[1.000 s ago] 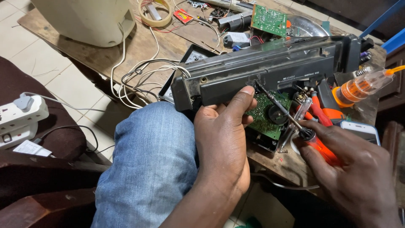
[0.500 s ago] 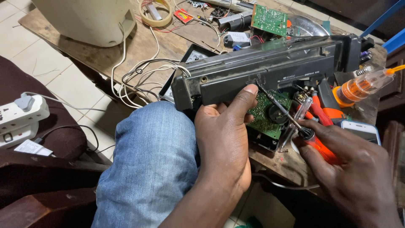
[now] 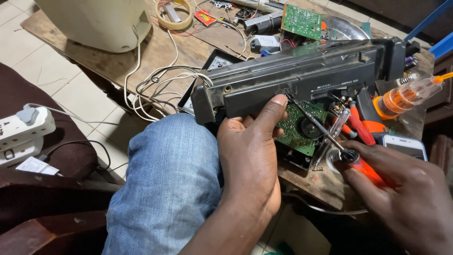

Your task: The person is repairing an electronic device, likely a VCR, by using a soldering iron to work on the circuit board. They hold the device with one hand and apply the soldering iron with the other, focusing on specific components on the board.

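Note:
A long black plastic radio casing (image 3: 302, 75) rests tilted against my knee and the wooden bench. My left hand (image 3: 250, 151) grips its lower edge, with the index finger stretched up beside a screw hole. My right hand (image 3: 406, 198) holds a screwdriver with a red handle (image 3: 365, 170); its thin metal shaft (image 3: 311, 120) slants up-left and the tip meets the casing next to my left fingertip. A green circuit board (image 3: 297, 127) shows below the casing, behind the shaft.
The wooden bench (image 3: 179, 47) carries a cream appliance (image 3: 94, 19), tape roll (image 3: 174, 14), tangled white wires (image 3: 155, 85), another green board (image 3: 302, 21), red-handled pliers (image 3: 361, 123), an orange-and-clear tool (image 3: 406, 97) and a phone (image 3: 403, 146). A white power strip (image 3: 23, 132) lies left. My jeans-clad knee (image 3: 170, 179) is below.
My left index finger has shifted slightly up along the casing beside the screwdriver tip. The screwdriver and right hand stay almost in place.

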